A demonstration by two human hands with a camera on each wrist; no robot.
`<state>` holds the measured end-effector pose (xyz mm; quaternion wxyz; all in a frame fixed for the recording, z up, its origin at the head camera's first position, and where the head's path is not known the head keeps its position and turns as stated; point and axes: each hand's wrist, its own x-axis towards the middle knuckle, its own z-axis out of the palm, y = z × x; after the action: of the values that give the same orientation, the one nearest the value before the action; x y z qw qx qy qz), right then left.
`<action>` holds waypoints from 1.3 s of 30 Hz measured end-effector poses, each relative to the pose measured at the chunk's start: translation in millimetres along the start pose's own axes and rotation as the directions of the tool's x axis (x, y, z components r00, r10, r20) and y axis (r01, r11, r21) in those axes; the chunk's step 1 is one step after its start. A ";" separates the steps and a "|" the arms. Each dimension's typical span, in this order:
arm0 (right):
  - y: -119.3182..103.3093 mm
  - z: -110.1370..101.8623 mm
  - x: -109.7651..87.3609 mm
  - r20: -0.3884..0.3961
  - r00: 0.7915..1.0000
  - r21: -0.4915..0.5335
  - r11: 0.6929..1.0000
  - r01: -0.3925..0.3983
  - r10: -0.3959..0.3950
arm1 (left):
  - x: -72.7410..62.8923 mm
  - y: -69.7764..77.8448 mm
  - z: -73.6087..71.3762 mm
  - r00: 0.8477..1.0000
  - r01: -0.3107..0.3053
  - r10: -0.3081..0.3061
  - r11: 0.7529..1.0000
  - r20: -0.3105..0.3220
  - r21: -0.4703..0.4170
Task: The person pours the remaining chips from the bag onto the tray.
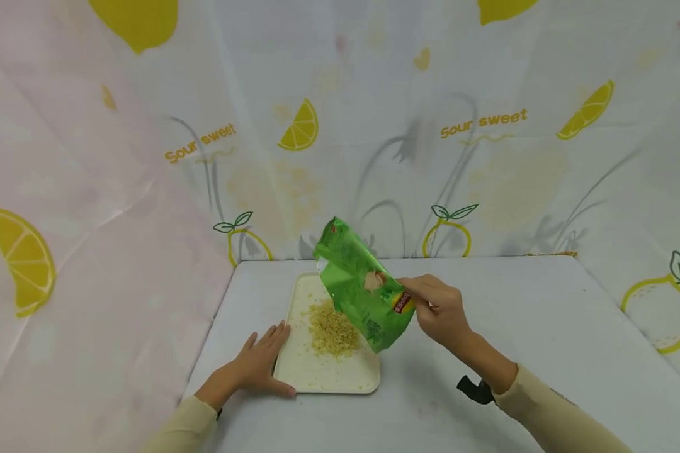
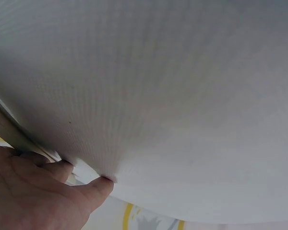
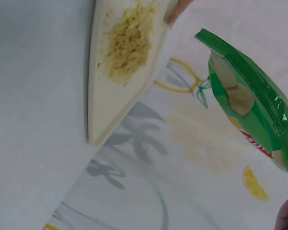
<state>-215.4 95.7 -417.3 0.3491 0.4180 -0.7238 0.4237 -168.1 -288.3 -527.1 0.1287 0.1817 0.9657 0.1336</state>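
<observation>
My right hand (image 1: 441,309) pinches a green snack bag (image 1: 358,286) by its lower right end, holding it tilted above the cream tray (image 1: 311,376). A pile of pale yellow crumbs (image 1: 333,332) lies in the middle of the tray, partly behind the bag. At the tray's left edge rests my left hand (image 1: 259,362), its fingers straight and thumb spread near the front corner. The left wrist view shows this left hand (image 2: 36,199) against the tray's side. In the right wrist view the bag (image 3: 245,91) hangs apart from the crumbs (image 3: 129,43).
The tray lies on a white-covered table (image 1: 487,314). A pink and white cloth (image 1: 362,157) with lemon prints and lettering rises behind the table and along its sides. A black strap (image 1: 476,390) shows at the right wrist.
</observation>
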 end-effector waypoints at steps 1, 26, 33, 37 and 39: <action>0.2 1.3 1.5 0.004 1.000 0.008 1.000 0.016 -0.016 | 0.0 -0.6 -1.5 1.000 0.002 -0.002 1.000 -0.006 0.003; -0.5 9.8 -13.9 0.178 0.982 -0.070 0.996 -0.054 0.065 | -0.9 3.6 -0.8 1.000 -0.016 0.015 1.000 -0.006 -0.011; -1.1 3.4 -9.8 0.077 0.996 -0.050 0.998 -0.031 0.035 | -2.2 6.1 -0.5 1.000 -0.016 0.016 0.999 -0.001 -0.031; 1.5 6.5 -6.3 0.067 0.997 -0.038 0.999 -0.023 0.026 | -2.4 4.0 -0.5 1.000 -0.016 0.015 1.000 -0.018 -0.014; 4.0 9.2 -8.9 0.105 0.994 -0.067 0.997 -0.023 0.030 | -2.1 2.8 -0.2 1.000 -0.016 0.015 1.000 -0.011 -0.007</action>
<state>-216.7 91.4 -429.9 0.3183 0.4186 -0.7603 0.3814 -165.4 -286.6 -525.6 0.1229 0.1879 0.9645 0.1392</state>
